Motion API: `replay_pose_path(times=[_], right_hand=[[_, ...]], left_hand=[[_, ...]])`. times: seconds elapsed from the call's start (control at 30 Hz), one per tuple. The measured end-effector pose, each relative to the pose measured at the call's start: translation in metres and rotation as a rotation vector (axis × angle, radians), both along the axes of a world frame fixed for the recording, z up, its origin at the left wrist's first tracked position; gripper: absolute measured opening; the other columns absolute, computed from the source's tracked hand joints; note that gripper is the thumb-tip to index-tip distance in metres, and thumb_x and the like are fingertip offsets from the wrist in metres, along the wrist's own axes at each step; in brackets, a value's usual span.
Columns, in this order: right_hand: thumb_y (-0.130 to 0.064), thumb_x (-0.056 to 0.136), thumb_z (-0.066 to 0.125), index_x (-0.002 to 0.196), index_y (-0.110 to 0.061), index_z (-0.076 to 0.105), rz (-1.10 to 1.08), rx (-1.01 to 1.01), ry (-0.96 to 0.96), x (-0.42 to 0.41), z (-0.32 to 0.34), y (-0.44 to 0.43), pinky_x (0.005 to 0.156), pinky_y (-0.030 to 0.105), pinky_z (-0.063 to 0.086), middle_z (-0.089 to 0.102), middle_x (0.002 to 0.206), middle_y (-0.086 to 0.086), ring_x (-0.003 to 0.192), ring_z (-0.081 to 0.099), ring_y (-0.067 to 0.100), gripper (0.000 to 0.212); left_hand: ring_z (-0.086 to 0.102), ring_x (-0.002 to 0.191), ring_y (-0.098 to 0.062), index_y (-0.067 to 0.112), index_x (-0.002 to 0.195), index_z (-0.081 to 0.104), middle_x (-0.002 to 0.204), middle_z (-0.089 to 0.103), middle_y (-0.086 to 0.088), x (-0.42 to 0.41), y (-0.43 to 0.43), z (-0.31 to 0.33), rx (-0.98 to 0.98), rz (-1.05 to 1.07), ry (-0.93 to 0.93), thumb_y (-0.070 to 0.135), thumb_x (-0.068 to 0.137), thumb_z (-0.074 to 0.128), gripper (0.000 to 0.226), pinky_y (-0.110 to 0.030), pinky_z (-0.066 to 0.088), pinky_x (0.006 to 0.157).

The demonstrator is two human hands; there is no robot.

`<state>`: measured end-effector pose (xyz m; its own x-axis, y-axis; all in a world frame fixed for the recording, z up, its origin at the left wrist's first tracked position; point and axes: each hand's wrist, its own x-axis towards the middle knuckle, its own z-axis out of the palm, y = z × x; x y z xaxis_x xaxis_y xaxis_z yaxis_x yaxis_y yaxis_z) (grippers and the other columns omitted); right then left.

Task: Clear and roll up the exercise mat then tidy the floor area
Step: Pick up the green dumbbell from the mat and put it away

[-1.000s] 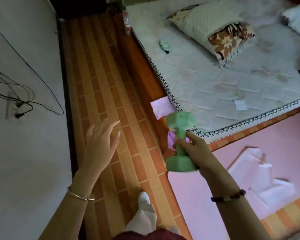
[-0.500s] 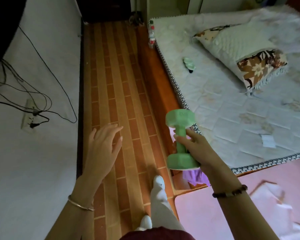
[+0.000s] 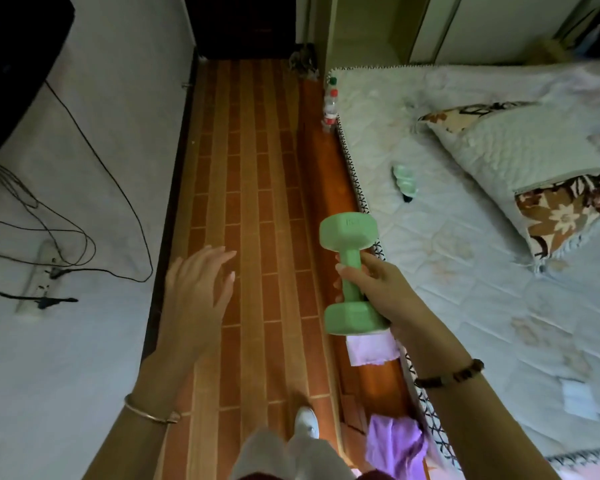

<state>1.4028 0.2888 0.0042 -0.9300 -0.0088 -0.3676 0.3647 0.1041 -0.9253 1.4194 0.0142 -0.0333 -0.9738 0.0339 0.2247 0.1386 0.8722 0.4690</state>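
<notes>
Head view: the mint-green, rubber-coated dumbbell (image 3: pixel 349 289) rides upright in mid-air above the edge of the quilted white bed (image 3: pixel 465 289). The right hand (image 3: pixel 371 285) is wrapped round its narrow handle, probably the best hold on a dense, stiff, end-heavy weight. Right arm stretched forward; the left hand (image 3: pixel 198 289) hovers palm-down over the brick-patterned floor (image 3: pixel 257 168), fingers spread, holding nothing.

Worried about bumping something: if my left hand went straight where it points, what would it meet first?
Way looks free: the left hand points along open floor; the bottles stand right of that line, depth unclear.
</notes>
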Motion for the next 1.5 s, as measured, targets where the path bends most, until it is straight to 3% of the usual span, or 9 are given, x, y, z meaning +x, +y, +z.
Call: replay_pose_path(times=[0.13,0.3,0.5,0.63,0.77,1.07,1.37,1.5], right_hand=[[-0.018,0.087,0.068,0.101,-0.007,0.066,0.002,-0.045,-0.015,-0.057,0.006,-0.002,0.07,0.042,0.054,0.068,0.078,0.01,0.07,0.063,0.027,0.018],[-0.018,0.087,0.067,0.1,-0.01,0.066,0.023,-0.048,-0.022,-0.131,0.006,-0.011,0.071,0.041,0.054,0.069,0.079,0.009,0.071,0.064,0.026,0.015],[-0.02,0.087,0.067,0.104,-0.01,0.064,0.003,-0.067,-0.023,-0.227,0.008,-0.043,0.061,0.033,0.054,0.069,0.08,0.009,0.066,0.067,0.023,0.02],[-0.025,0.086,0.069,0.105,-0.017,0.066,-0.011,-0.052,-0.003,-0.295,0.01,-0.071,0.075,0.045,0.056,0.07,0.085,0.01,0.074,0.067,0.026,0.021],[-0.027,0.085,0.07,0.102,-0.019,0.068,-0.024,-0.092,0.029,-0.356,0.02,-0.098,0.079,0.052,0.055,0.068,0.091,0.018,0.076,0.066,0.029,0.019],[-0.022,0.088,0.067,0.104,-0.006,0.065,-0.021,-0.161,0.063,-0.49,0.023,-0.12,0.078,0.051,0.053,0.067,0.079,0.011,0.071,0.062,0.029,0.022],[-0.025,0.088,0.068,0.101,-0.013,0.068,-0.003,-0.149,0.032,-0.667,0.011,-0.11,0.078,0.049,0.054,0.069,0.081,0.01,0.074,0.064,0.028,0.018],[-0.022,0.089,0.066,0.106,-0.011,0.066,0.004,-0.174,0.036,-0.748,0.025,-0.106,0.069,0.039,0.055,0.068,0.081,0.011,0.071,0.064,0.026,0.02]], left_hand=[[0.042,0.132,-0.018,0.021,0.128,0.054,0.134,0.054,0.0,-0.05,-0.006,0.005,0.006,0.003,0.026,0.035,0.098,0.039,0.037,-0.049,0.022,0.115],[0.042,0.132,-0.018,0.02,0.128,0.054,0.134,0.054,0.0,-0.121,-0.021,0.007,0.015,0.014,0.06,0.034,0.097,0.038,0.037,-0.039,0.015,0.114],[0.041,0.132,-0.017,0.022,0.13,0.052,0.135,0.052,0.0,-0.227,-0.049,0.002,0.021,-0.016,0.078,0.032,0.098,0.041,0.036,-0.05,0.021,0.114],[0.04,0.133,-0.016,0.022,0.131,0.052,0.136,0.052,0.001,-0.297,-0.072,0.009,-0.001,-0.045,0.075,0.031,0.098,0.041,0.036,-0.051,0.023,0.113],[0.04,0.133,-0.016,0.022,0.13,0.053,0.135,0.052,0.002,-0.363,-0.089,0.024,-0.029,-0.075,0.08,0.031,0.097,0.042,0.036,-0.052,0.025,0.112],[0.038,0.134,-0.014,0.025,0.131,0.052,0.136,0.051,0.004,-0.497,-0.106,0.024,-0.017,-0.075,0.062,0.034,0.096,0.04,0.038,-0.048,0.02,0.116],[0.036,0.135,-0.01,0.025,0.132,0.051,0.137,0.05,0.006,-0.665,-0.096,0.022,-0.041,-0.056,0.061,0.028,0.098,0.048,0.034,-0.048,0.02,0.116],[0.037,0.135,-0.01,0.025,0.132,0.052,0.137,0.05,0.006,-0.735,-0.091,0.03,-0.045,-0.034,0.072,0.028,0.097,0.05,0.036,-0.046,0.023,0.115]])
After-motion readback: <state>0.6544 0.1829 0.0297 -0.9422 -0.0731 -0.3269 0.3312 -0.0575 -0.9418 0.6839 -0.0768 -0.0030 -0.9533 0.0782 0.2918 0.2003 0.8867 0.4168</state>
